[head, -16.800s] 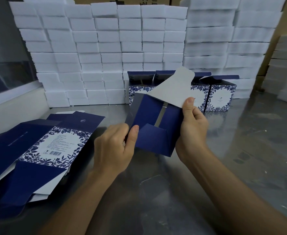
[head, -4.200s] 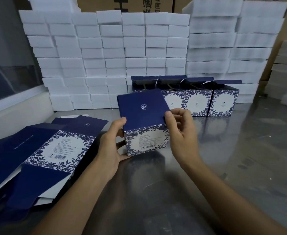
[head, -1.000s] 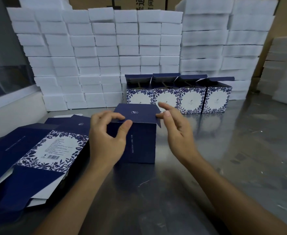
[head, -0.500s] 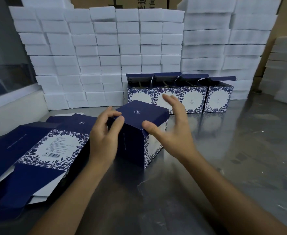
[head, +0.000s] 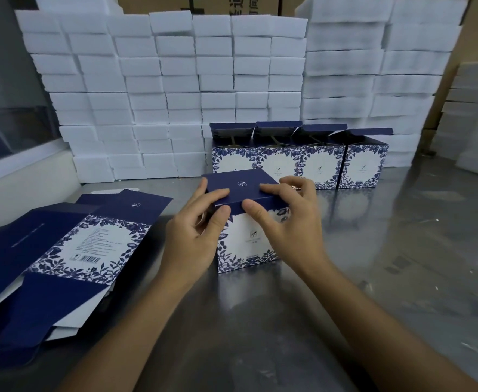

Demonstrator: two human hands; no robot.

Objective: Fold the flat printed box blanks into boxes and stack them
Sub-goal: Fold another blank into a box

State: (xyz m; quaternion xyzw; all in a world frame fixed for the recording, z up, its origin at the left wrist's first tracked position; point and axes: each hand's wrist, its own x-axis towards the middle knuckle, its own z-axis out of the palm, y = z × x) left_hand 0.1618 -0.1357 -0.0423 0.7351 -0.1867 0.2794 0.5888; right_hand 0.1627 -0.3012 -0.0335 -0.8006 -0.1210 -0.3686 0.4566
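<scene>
Holding the lid down is pretty much the whole deal right now. The folded box (head: 247,239) stands upright on the steel table (head: 401,264), floral front panel facing the camera, dark blue lid (head: 242,185) on top. The left hand (head: 195,236) has fingers laid on the lid's left part with the thumb against the front corner; the right hand (head: 294,222) mirrors it, fingers on the lid's right part and thumb pushing at the front lip. Both pinch the lid edge, probably to seat the tuck flap, and using two hands likely keeps the box from skewing as it closes.

Just behind it sits a row of finished boxes (head: 300,162) with lids standing open, backed against a wall of white foam blocks (head: 175,94). That leaves little room straight back. The pile of flat box blanks (head: 71,244) crowds the left side, its near edge just beside the left wrist. Open table lies to the right and toward the camera, so I'd guess that's the free way out for moving this one.
</scene>
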